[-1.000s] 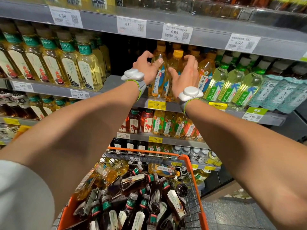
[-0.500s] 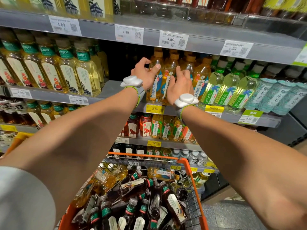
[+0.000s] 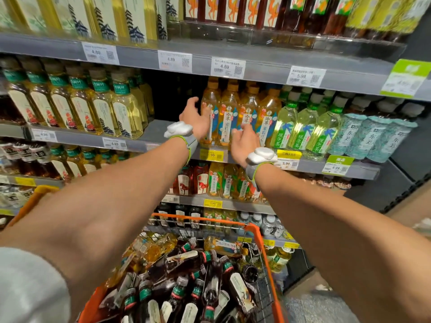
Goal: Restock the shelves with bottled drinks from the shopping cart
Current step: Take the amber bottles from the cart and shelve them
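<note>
Two orange-capped amber tea bottles (image 3: 211, 113) (image 3: 228, 117) stand upright at the front of the middle shelf (image 3: 156, 132), at the left end of a row of the same drink. My left hand (image 3: 194, 118) is spread beside the leftmost bottle, its thumb lifted clear and its fingers against the bottle's side. Just in front of the second bottle hovers my right hand (image 3: 245, 141), fingers loose and holding nothing. Below, the orange shopping cart (image 3: 257, 230) is piled with dark tea bottles (image 3: 186, 262) and a few yellow ones (image 3: 151, 249).
A dark gap (image 3: 172, 99) lies on the shelf left of the amber row, then pale yellow tea bottles (image 3: 121, 108). Green-capped bottles (image 3: 303, 127) stand to the right. The price-tagged shelf above (image 3: 224, 66) overhangs closely. Lower shelves hold more drinks.
Both hands gripped the two amber bottles and pushed them onto the shelf. Now the fingers have loosened and the right hand has drawn back toward me.
</note>
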Demonstrator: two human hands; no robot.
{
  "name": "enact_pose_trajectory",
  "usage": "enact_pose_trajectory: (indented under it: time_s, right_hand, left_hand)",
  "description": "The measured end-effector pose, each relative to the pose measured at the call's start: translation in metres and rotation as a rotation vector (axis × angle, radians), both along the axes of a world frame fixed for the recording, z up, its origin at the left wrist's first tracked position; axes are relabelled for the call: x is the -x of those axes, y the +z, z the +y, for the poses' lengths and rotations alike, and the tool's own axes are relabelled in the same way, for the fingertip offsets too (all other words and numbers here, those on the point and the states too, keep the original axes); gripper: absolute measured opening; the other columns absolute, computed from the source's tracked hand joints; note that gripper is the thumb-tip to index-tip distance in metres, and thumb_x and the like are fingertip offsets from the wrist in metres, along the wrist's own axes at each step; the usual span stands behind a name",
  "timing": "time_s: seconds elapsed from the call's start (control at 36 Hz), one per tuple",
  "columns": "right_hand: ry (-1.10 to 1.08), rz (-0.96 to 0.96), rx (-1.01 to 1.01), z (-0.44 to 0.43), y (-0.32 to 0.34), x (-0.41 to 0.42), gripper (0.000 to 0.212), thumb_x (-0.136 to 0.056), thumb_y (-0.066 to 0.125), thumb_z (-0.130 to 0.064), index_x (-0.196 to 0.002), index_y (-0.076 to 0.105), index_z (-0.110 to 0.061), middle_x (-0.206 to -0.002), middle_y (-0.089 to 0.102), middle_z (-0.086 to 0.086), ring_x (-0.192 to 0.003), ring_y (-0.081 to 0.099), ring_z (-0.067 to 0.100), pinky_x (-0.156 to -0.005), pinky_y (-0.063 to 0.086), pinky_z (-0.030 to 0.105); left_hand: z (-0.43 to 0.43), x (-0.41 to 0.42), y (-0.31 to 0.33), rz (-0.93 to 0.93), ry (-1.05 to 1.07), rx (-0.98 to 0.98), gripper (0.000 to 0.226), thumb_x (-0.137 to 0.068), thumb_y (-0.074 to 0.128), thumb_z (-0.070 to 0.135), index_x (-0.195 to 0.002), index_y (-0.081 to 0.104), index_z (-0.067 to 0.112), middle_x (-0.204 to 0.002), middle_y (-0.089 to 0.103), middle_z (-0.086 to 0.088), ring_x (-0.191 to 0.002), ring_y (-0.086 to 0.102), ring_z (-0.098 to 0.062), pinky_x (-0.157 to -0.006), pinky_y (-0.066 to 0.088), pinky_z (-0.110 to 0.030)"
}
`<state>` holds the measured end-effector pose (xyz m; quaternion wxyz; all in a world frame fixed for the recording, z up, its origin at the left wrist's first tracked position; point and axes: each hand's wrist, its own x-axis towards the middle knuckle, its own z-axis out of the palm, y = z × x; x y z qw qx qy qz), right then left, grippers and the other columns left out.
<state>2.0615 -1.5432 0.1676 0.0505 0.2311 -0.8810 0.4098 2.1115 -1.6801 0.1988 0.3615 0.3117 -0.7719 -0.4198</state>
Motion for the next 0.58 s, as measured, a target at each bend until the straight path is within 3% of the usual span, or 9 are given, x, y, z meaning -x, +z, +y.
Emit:
enact_pose_trajectory:
  time_s: [0.08, 0.14, 0.22, 0.44, 0.58]
  right_hand:
    - [0.024, -0.006, -0.027, 0.016, -0.005, -0.007, 0.041, -0.105, 0.043, -0.035, -0.131, 0.051, -0.004, -0.124, 0.063, 0.017, -0.113, 0.058, 0.037, -0.079, 0.039, 0.035]
    - [0.045, -0.021, -0.035, 0.023, -0.007, -0.014, 0.037, -0.105, 0.043, -0.035, -0.122, 0.056, -0.005, -0.119, 0.064, 0.015, -0.109, 0.059, 0.036, -0.074, 0.034, 0.033]
    - [0.075, -0.028, 0.014, 0.043, -0.010, -0.029, 0.033, -0.105, 0.046, -0.032, -0.114, 0.061, -0.004, -0.114, 0.066, 0.015, -0.106, 0.060, 0.034, -0.071, 0.031, 0.031]
    - [0.155, -0.078, 0.061, 0.099, -0.028, -0.055, 0.034, -0.104, 0.048, -0.032, -0.109, 0.064, -0.002, -0.111, 0.068, 0.017, -0.112, 0.058, 0.036, -0.080, 0.038, 0.036]
    - [0.159, -0.163, 0.083, 0.120, -0.051, -0.069, 0.031, -0.102, 0.049, -0.031, -0.109, 0.064, -0.004, -0.110, 0.066, 0.019, -0.108, 0.057, 0.039, -0.087, 0.044, 0.041]
  left_hand:
    - [0.021, -0.014, -0.010, -0.022, -0.012, -0.003, 0.045, -0.099, 0.057, 0.034, -0.141, 0.050, 0.016, -0.119, 0.067, -0.006, -0.106, 0.061, -0.021, -0.085, 0.041, -0.025]
    - [0.036, -0.024, -0.019, -0.064, 0.002, -0.004, 0.041, -0.100, 0.055, 0.031, -0.138, 0.053, 0.016, -0.108, 0.066, -0.004, -0.099, 0.058, -0.020, -0.087, 0.042, -0.028]
    - [0.065, -0.037, -0.031, -0.121, 0.018, -0.002, 0.038, -0.100, 0.054, 0.031, -0.135, 0.056, 0.016, -0.106, 0.068, -0.007, -0.107, 0.056, -0.027, -0.097, 0.041, -0.033]
    - [0.125, -0.067, -0.056, -0.181, 0.066, 0.015, 0.028, -0.096, 0.061, 0.029, -0.120, 0.067, 0.015, -0.102, 0.071, -0.011, -0.103, 0.063, -0.032, -0.090, 0.044, -0.034]
    - [0.143, -0.093, -0.071, -0.240, 0.060, 0.010, 0.027, -0.093, 0.059, 0.020, -0.119, 0.067, 0.018, -0.088, 0.065, 0.002, -0.092, 0.063, -0.021, -0.072, 0.035, -0.019]
